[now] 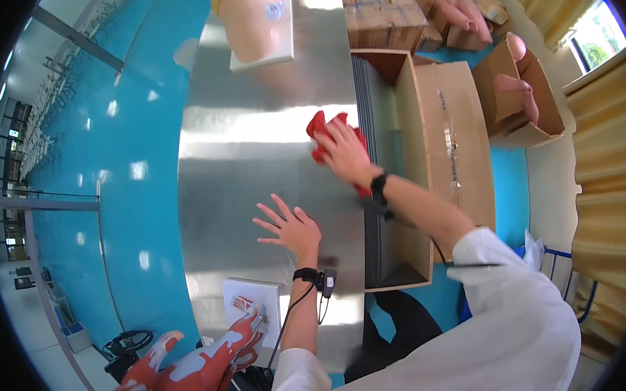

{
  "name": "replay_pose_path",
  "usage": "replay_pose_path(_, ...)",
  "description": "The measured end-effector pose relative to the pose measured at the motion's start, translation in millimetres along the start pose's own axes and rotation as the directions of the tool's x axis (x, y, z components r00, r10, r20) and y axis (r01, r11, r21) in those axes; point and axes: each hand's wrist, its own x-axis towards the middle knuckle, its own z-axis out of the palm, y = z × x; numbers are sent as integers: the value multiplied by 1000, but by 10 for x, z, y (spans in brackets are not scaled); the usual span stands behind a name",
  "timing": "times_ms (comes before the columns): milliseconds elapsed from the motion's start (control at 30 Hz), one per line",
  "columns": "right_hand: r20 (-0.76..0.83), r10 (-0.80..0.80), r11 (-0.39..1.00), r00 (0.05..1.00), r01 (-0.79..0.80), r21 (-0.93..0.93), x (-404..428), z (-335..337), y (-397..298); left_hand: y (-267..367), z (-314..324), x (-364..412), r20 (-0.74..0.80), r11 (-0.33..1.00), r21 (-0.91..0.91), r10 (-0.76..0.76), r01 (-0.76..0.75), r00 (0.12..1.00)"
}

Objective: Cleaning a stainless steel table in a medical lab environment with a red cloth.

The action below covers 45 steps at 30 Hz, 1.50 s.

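Under my right hand [345, 153] is a bunched red cloth [316, 124], held against the stainless steel table [226, 179] near its right edge. The palm hides much of the cloth, and a red end shows below the wrist. My left hand [292, 231] is spread over the middle of the table with nothing in it; whether it rests on the metal I cannot tell. Below the left hand, a muscle anatomy model [195, 377] stands on a white base [249, 291]. Each wrist wears a black strap, and a small device with a cable sits by the left one.
A torso model [251, 24] on a white base [262, 63] occupies the table's far end. Along the right side lies an open wooden crate [424, 167], beside a long cardboard box [457, 133]. Farther right, an open carton [508, 95] holds model limbs [527, 99].
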Motion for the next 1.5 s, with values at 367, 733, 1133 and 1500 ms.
replay_pose_path(367, -202, -76, 897, 976, -21, -442, 2879, 717, 2705, 162, 131, 104, 119, 1000, 15, -20, 18, 993)
replay_pose_path(733, -143, -113, 906, 983, 43, -422, 2798, 751, 2320, 109, 23, 152, 110, 999, -50, 21, -15, 994)
replay_pose_path(1133, 247, -383, 905, 890, 307, 294, 1650, 209, 1163, -58, -99, 85, 58, 999, 19, -48, 47, 997)
replay_pose_path(1500, 26, -206, 975, 978, 203, 87, 209, 314, -136, -64, 82, 58, -76, 1000, 3, 3, -3, 997)
